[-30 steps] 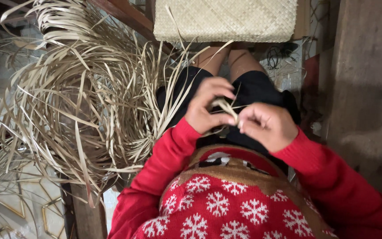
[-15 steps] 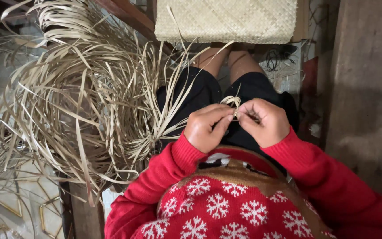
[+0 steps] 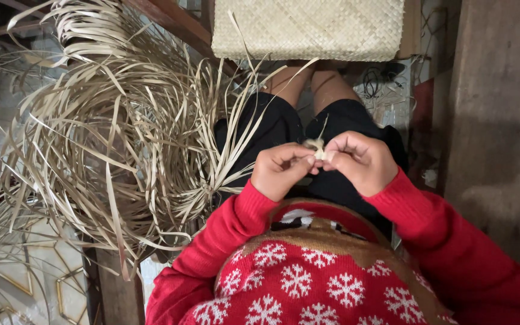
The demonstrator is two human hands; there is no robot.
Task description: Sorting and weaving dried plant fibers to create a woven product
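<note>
**Both hands close on a small folded leaf strip over the lap**

While I watch the head view, the left hand (image 3: 281, 170) and the right hand (image 3: 359, 161) meet fingertip to fingertip above the black shorts (image 3: 344, 120), both pinched on one small folded piece of pale dried leaf strip (image 3: 316, 148). It sits between them, just above the thumbs, with a thin tail sticking up toward twelve o'clock.

Compared with a second ago, the hands have drawn closer and the loose loop that stood above the left fingers has been pressed down into a tight little wad. I judge the fold is being tightened rather than started.

At nine o'clock from the hands lies a big tangled heap of long tan dried leaf strips (image 3: 103, 132), some ends touching the left leg. At twelve o'clock, beyond the knees, hangs a flat woven straw-coloured mat (image 3: 308, 27). A rough brown wooden post (image 3: 495, 120) stands at three o'clock. The red snowflake-patterned sweater (image 3: 308, 283) fills six o'clock.
</note>
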